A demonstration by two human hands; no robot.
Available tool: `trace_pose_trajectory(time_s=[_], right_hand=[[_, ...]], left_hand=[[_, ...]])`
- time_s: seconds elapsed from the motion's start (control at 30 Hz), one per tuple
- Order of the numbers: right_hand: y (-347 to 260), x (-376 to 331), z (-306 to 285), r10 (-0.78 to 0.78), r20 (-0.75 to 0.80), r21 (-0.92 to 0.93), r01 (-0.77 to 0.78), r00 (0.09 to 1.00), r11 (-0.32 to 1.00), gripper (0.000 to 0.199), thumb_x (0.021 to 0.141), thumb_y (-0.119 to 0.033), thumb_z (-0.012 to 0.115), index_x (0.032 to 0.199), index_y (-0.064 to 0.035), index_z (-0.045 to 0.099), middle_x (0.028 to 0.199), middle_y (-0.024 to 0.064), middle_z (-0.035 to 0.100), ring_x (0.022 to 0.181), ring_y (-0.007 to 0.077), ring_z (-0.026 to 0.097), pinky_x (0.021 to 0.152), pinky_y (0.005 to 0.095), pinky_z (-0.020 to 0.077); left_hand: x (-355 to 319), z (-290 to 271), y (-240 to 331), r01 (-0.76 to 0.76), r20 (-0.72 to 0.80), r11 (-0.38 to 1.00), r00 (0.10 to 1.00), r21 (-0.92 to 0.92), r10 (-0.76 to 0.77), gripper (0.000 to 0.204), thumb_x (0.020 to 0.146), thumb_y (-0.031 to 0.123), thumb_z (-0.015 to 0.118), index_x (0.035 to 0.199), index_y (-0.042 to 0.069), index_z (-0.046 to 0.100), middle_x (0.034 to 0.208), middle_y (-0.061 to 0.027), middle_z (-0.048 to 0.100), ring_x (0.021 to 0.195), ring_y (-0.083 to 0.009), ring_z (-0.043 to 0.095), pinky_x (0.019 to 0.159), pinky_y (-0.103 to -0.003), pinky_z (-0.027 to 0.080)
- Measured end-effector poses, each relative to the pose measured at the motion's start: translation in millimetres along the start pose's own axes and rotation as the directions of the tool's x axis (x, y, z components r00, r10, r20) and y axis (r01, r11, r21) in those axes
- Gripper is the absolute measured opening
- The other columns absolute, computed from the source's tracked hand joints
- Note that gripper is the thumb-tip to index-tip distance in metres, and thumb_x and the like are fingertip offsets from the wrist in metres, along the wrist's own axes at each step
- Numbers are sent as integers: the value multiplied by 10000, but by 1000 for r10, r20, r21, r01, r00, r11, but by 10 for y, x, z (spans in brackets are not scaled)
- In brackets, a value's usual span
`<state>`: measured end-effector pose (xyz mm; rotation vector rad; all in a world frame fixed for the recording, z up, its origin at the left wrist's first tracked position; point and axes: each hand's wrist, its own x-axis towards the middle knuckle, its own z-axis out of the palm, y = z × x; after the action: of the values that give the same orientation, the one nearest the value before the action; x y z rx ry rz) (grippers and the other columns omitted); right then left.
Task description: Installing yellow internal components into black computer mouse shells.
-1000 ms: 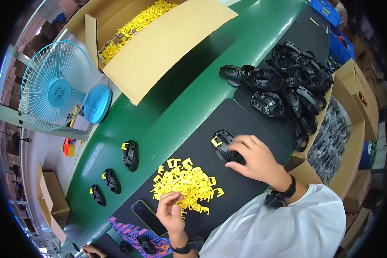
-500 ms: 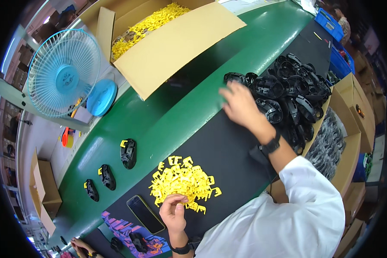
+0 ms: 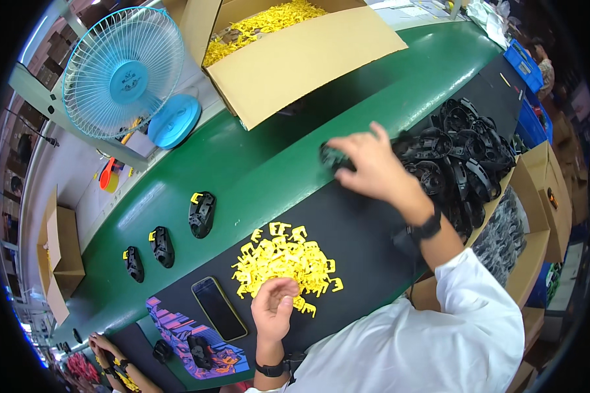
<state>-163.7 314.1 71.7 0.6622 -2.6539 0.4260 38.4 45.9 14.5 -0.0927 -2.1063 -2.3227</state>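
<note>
My right hand is closed on a black plastic shell, gripped at its fingertips over the green surface. Just right of it lies a heap of similar black shells. My left hand rests at the near edge of a pile of yellow plastic clips. Its fingers are curled toward the thumb, and whatever they may hold is hidden. Three black shells, each with a yellow clip at one end, stand in a slanting row on the green surface: one nearer, one in the middle, one farthest left.
A phone lies left of the clips, beside a colourful mat. Beyond the green surface stand a blue fan and a cardboard box of yellow clips. Another person's hands show at lower left.
My right hand has drawn a black shell leftward away from the heap. My left hand stays by the yellow clips. The whole view has shifted slightly.
</note>
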Motion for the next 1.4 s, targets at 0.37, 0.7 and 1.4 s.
trace_pose_trajectory(time_s=[0.37, 0.7, 1.4], right_hand=[[-1025, -461, 12, -354, 261, 925, -128, 898, 358, 426, 840, -198, 735, 1216, -45, 606, 1090, 106, 644, 904, 176, 678, 733, 301, 563], [-710, -517, 537, -59, 345, 440, -106, 937, 892, 318, 842, -186, 654, 1140, -78, 633, 1092, 118, 645, 1005, 302, 625, 850, 404, 524], [-412, -912, -900, 222, -85, 291, -189, 971, 938, 372, 660, 13, 633, 1010, -93, 704, 836, 96, 609, 789, 263, 614, 676, 343, 508]], left_hand=[[19, 11, -66, 64, -13, 923, 997, -380, -75, 1007, 723, 466, 789, 1447, 1, 267, 1192, -179, 554, 1072, -269, 590, 955, -412, 486], [-31, -98, -26, -93, -154, 744, 988, -662, -13, 1034, 692, 474, 675, 1514, 57, 205, 1192, -220, 518, 1110, -322, 557, 943, -492, 498], [118, -19, -79, -124, -111, 686, 992, -717, 63, 894, 859, 585, 562, 1469, 14, 246, 1132, -173, 506, 1040, -281, 535, 950, -403, 467]])
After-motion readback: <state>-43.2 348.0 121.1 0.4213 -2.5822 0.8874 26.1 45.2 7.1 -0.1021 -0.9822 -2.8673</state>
